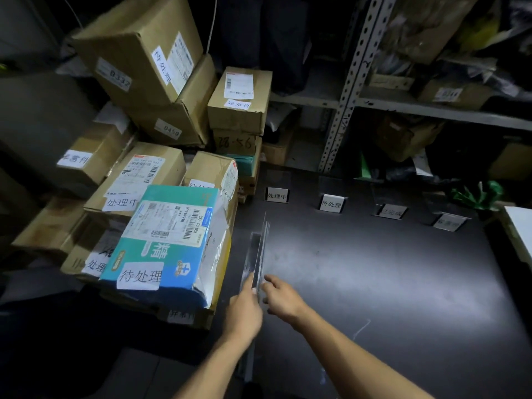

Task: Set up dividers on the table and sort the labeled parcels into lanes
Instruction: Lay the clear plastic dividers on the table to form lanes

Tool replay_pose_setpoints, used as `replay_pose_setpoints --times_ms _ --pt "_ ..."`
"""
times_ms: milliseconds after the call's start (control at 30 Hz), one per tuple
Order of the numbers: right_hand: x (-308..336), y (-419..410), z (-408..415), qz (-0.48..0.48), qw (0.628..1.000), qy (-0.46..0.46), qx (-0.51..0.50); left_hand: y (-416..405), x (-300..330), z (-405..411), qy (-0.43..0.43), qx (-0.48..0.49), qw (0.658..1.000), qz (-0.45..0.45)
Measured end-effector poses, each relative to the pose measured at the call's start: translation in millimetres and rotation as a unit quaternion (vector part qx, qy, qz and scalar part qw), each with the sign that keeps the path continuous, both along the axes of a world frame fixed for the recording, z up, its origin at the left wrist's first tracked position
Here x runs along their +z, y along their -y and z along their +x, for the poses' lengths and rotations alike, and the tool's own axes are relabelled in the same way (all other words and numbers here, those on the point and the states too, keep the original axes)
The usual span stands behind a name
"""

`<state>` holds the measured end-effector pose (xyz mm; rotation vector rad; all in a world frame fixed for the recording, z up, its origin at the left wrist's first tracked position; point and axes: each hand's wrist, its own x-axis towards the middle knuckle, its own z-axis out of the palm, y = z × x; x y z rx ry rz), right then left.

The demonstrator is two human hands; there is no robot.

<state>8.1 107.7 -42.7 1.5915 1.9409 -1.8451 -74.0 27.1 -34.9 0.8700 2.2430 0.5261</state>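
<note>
Nearest the camera, both hands meet at the close end of a stack of clear dividers (257, 254) standing on edge on the dark table (374, 283), near its left side. The left hand (244, 308) reaches in from the left with its fingers laid along the sheets, and the right hand (283, 295) comes from the other side with its fingers bent loosely against them; the two seem to press the sheets between them, probably to keep the thin stack upright or to peel one off, though whether either thumb pinches a sheet cannot be told. The dividers are long, thin and see-through, showing mostly as pale edge lines and glints running away from the hands. Just left of them, touching the table edge, is a pile of parcels, led by a teal box (164, 240) with a shipping label and a handwritten white tag, with brown cardboard boxes (138, 47) stacked behind and above, each tagged. Farther along the table, a row of four small sign cards (277, 194) stands well apart, likely marking the lanes the dividers will separate. Beyond is a metal shelf (354, 79) holding more packages.
</note>
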Motion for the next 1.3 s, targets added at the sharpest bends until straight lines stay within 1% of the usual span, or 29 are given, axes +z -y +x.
replay_pose_setpoints --times_ms 67,133,167,233,300,333,433,500,600,667,700,800,967,1167,1300 --pt "7 -10 1 0.037 0.999 0.006 0.005 -8 16 2 -0.033 -0.003 0.999 0.025" --pt "23 -25 1 0.112 0.994 0.011 -0.001 -20 37 4 -0.055 -0.009 0.997 0.061" --pt "33 -34 1 0.15 0.988 0.002 -0.018 -27 48 5 -0.066 -0.015 0.994 0.084" --pt "57 -54 0 0.2 0.975 -0.055 -0.084 -42 70 8 -0.087 -0.028 0.986 0.137" --pt "84 -78 1 0.208 0.959 -0.128 -0.144 -60 87 13 -0.101 -0.036 0.977 0.182" --pt "96 -91 3 0.2 0.955 -0.156 -0.152 -70 93 16 -0.109 -0.04 0.974 0.196" --pt "125 -131 9 0.143 0.961 -0.196 -0.132 -103 98 28 -0.117 -0.054 0.969 0.209" --pt "129 -151 15 0.122 0.968 -0.186 -0.12 -127 93 37 -0.079 -0.063 0.977 0.186" --pt "113 -172 26 0.128 0.977 -0.124 -0.117 -157 72 47 0.055 -0.071 0.989 0.116" --pt "94 -183 34 0.126 0.982 -0.081 -0.12 -170 54 52 0.132 -0.082 0.985 0.073" --pt "84 -188 37 0.108 0.983 -0.073 -0.126 -175 44 52 0.153 -0.09 0.982 0.059" --pt "54 -198 40 0.056 0.986 -0.054 -0.145 -188 16 51 0.196 -0.097 0.975 0.025" --pt "15 -215 34 0.037 0.989 -0.015 -0.141 -202 -20 49 0.271 -0.064 0.96 0.023" --pt "-6 -231 27 0.053 0.991 0.003 -0.123 -218 -43 46 0.299 -0.048 0.953 0.03" --pt "-12 -233 27 0.058 0.993 0.005 -0.107 -220 -50 45 0.308 -0.052 0.95 0.018"
